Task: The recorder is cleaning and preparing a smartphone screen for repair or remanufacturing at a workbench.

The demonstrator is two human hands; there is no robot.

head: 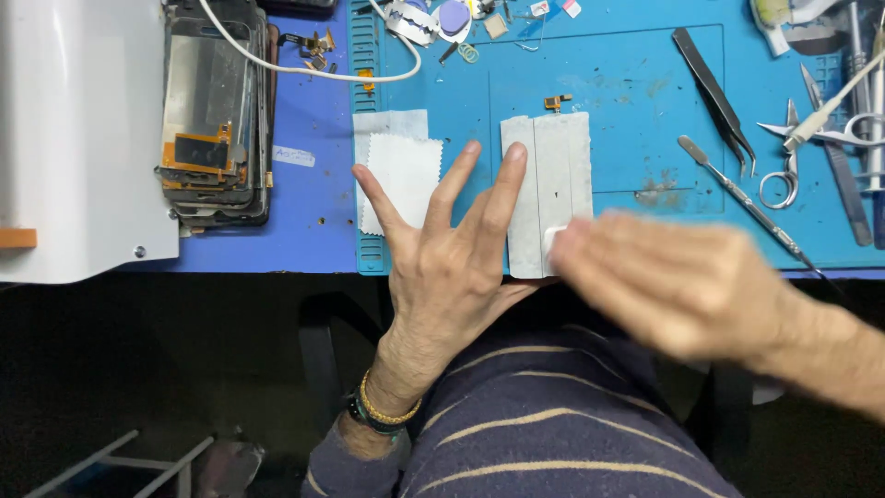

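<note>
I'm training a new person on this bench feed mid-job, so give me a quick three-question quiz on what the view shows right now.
1. True or false: the left hand lies flat with its fingers spread beside the grey panel.
2. Which tool lies on the blue mat nearest the right hand? A) the metal spudger B) the black tweezers C) the scissors
3. What lies just left of the left hand's fingers?

Key
1. True. The palm is down at the mat's near edge.
2. A. Its near end runs under the blurred hand.
3. A white cloth with zigzag edges.
</note>
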